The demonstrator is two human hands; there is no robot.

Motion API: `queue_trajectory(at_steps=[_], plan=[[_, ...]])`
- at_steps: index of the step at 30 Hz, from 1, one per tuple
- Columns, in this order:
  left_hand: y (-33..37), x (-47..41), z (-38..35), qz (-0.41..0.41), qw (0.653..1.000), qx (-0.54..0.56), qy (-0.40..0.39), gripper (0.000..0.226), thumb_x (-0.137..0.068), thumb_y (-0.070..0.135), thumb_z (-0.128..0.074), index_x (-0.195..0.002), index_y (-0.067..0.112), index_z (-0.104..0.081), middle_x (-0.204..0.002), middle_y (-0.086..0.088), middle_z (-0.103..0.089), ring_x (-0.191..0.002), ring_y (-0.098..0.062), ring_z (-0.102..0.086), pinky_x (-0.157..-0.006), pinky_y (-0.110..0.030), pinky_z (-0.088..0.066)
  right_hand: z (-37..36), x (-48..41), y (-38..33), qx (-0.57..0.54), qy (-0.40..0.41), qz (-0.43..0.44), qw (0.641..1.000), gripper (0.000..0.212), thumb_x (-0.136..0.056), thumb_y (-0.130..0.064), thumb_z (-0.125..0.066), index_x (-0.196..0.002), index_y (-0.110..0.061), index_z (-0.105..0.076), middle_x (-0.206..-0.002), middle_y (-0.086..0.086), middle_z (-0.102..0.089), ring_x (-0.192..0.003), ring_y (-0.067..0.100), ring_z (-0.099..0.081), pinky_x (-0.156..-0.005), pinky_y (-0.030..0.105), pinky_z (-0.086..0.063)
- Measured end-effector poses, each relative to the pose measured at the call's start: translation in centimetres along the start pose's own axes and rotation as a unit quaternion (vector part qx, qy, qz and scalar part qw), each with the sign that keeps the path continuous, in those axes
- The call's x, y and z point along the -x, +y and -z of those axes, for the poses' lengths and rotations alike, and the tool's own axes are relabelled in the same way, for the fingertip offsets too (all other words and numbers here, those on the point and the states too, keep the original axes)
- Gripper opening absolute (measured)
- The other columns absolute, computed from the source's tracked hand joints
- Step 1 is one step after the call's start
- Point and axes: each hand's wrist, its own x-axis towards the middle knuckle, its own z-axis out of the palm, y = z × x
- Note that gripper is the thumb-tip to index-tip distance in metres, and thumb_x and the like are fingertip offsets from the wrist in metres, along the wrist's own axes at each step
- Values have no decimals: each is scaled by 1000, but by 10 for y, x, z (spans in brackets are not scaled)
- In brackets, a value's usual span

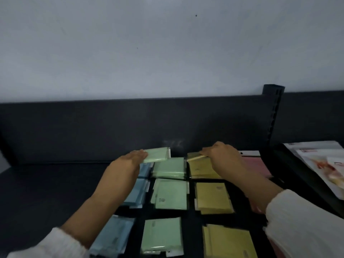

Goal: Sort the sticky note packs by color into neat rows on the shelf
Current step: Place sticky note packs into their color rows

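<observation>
Sticky note packs, solid colours with small dark print on some: blue packs (135, 192), pale green packs (170, 194), mustard yellow packs (212, 197), pink packs (255, 164) (mostly hidden). Shelf (55, 183) — matt black. Wall (149, 43) — grey-white, dark specks. Sleeves (307, 220): cream. Printed sheets (325, 164): white, red-pink marks.

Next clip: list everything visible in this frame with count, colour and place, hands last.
blue packs: three piles, blue, left column, partly behind the left arm
green packs: three piles, green, middle column
lifted green pack: one, green, above the column's far end
yellow packs: three piles, yellow, right of green
pink packs: count unclear, pink, far right, mostly hidden
shelf: one, black, underneath
shelf post: one, black, back right
glossy packets: count unclear, white and red, right edge
wall: pale grey, behind
left hand: holds the lifted green pack
right hand: pinches the top yellow pack, far pile
</observation>
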Motion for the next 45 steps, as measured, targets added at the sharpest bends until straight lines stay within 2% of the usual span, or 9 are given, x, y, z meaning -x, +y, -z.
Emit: queue_trajectory(at_steps=[7, 11, 15, 20, 24, 29, 34, 40, 45], plan=[[-4, -15, -13, -7, 1000, -4, -11, 59, -51, -25, -71, -103, 1, -69, -103, -18, -70, -91, -32, -69, -77, -44, -52, -46, -15, 19, -79, 0, -14, 997, 51, -80, 9, -51, -121, -19, -62, -122, 10, -63, -103, 31, -60, -82, 38, -52], [5, -33, -31, -57, 997, -11, -48, 63, -34, -22, -77, -93, 1, -72, -91, -17, -72, -78, -29, -71, -62, -39, -55, -51, -6, 21, -109, -192, 5, 975, 31, -95, -26, -46, -122, -14, -57, -127, 8, -57, -113, 26, -54, -97, 42, -44], [-1, -48, -54, -75, 994, 7, -77, 67, -30, -16, -82, -92, 7, -73, -90, -12, -73, -76, -23, -72, -61, -32, -56, -38, -11, 20, -174, -184, -37, 967, 40, -97, -38, -41, -116, -8, -60, -124, 9, -57, -110, 22, -53, -97, 36, -43], [13, -54, -64, -60, 976, 37, -204, 41, -90, 4, -50, -129, 14, -53, -133, -3, -52, -120, -20, -51, -97, -26, -40, -22, -8, 28, -164, -146, -48, 974, 42, -97, -29, -44, -137, -14, -44, -144, 5, -42, -129, 20, -41, -107, 28, -33], [4, -52, -78, -78, 935, 21, -346, 56, -92, 45, -35, -130, 6, -49, -137, -7, -47, -126, -23, -45, -105, -29, -35, -10, -2, 27, -191, -134, -51, 971, 44, -98, -32, -41, -140, -20, -39, -145, 3, -40, -131, 19, -39, -107, 28, -33], [3, -56, -73, -53, 944, 57, -322, 39, -98, 25, -34, -105, 1, -64, -116, -13, -60, -104, -21, -56, -94, -31, -41, 3, 5, 20, -205, -127, -48, 969, 47, -97, -35, -42, -142, -22, -35, -147, 2, -38, -132, 17, -38, -107, 29, -33], [4, -57, -56, -75, 969, 41, -233, 40, -98, 33, -39, -130, 15, -52, -132, 0, -52, -120, -17, -47, -101, -29, -37, 17, 15, 7, -189, -131, -17, 973, 47, -98, -34, -42, -143, -21, -34, -146, 0, -38, -131, 15, -37, -105, 25, -30], [9, -57, -26, -100, 972, 43, -208, 34, -97, 31, -40, -112, 12, -64, -115, -1, -61, -106, -16, -53, -93, -29, -42, 25, 25, -2, -182, -125, -11, 975, 47, -98, -35, -41, -143, -22, -34, -147, -1, -37, -132, 16, -37, -106, 27, -32], [3, -37, -12, -97, 973, 32, -207, 72, -81, 56, -17, -100, 5, -65, -102, -3, -64, -95, -16, -56, -85, -27, -43, 24, 33, -11, -167, -138, 10, 976, 44, -98, -34, -41, -139, -20, -39, -143, 1, -41, -128, 18, -41, -104, 29, -35]])
